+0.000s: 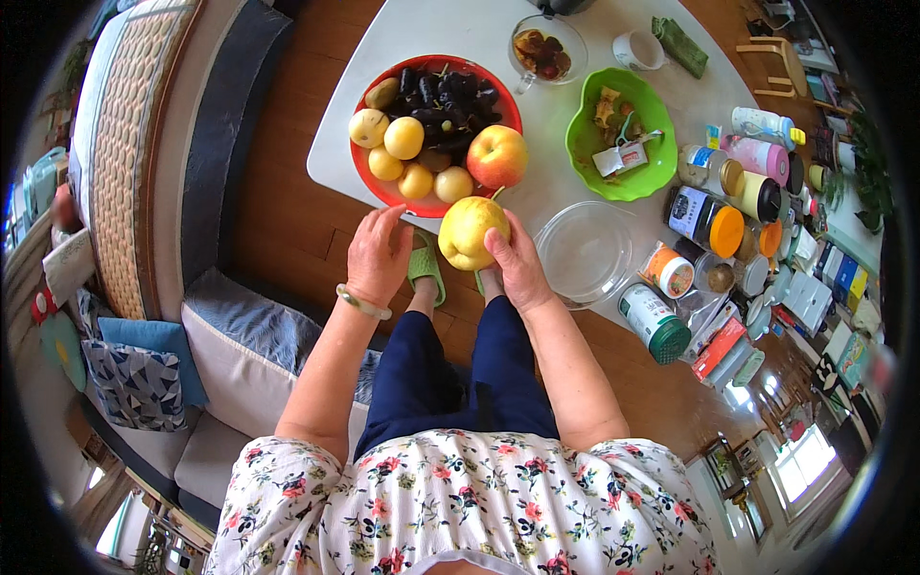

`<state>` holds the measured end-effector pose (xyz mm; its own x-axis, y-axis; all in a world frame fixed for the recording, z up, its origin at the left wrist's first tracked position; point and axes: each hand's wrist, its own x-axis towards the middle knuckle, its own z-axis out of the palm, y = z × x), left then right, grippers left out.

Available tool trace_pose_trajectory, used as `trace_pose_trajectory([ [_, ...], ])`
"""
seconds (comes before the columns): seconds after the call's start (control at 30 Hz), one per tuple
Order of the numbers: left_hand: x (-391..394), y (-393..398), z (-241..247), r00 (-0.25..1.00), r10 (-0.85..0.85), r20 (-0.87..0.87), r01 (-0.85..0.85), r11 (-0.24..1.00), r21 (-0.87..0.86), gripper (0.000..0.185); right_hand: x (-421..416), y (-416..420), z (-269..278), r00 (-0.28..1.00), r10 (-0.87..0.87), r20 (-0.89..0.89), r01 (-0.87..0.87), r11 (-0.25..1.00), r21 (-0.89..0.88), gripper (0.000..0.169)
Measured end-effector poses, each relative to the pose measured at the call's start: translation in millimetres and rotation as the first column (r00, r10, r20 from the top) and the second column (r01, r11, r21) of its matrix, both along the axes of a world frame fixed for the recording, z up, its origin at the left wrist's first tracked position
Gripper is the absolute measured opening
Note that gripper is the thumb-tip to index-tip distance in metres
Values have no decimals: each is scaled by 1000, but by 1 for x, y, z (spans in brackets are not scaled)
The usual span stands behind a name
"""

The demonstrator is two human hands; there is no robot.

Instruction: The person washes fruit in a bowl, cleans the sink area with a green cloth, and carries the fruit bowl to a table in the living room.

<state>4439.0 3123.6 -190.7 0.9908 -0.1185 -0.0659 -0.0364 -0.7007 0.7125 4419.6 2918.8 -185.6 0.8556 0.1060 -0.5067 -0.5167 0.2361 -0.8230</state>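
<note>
A yellow pear (471,236) with its stem upward is held in my right hand (522,260), thumb across its near side. My left hand (379,251), a bangle (363,303) on its wrist, hovers just left of the pear with bent fingers and nothing in them. Its fingertips are close to the near rim of a red bowl (365,188). Inside that bowl are dark elongated grapes (449,97), a red-yellow apple (497,157) and several round yellow fruits (404,138). The pear overlaps the bowl's near right edge in view.
A clear round plastic container (586,248) lies right of my right hand on the white table (546,154). Behind it stands a green bowl (661,172) with scraps and wrappers. Jars and bottles (693,215) crowd the right side. A glass cup (568,36), a white mug (638,50) and a green cloth (680,47) are farther back.
</note>
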Motion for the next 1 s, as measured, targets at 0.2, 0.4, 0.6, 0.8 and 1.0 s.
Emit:
trace_pose_trajectory([
  [0.2,34,-24,6,886,-363,288,318,929,191,35,-5,10,3,978,-125,-167,167,949,267,58],
  [0.4,65,-35,-21,629,-705,327,535,698,477,35,-19,-23,5,946,-220,-238,273,937,217,59],
  [0.6,79,-29,-23,516,-759,397,557,649,518,39,-16,-19,-8,973,-203,-112,213,974,81,63],
  [0.8,63,8,20,849,-390,355,323,917,234,48,-1,-2,0,974,42,223,49,921,-386,76],
  [1.0,31,26,1,976,8,216,-36,992,122,56,23,38,0,807,358,469,128,671,-731,77],
])
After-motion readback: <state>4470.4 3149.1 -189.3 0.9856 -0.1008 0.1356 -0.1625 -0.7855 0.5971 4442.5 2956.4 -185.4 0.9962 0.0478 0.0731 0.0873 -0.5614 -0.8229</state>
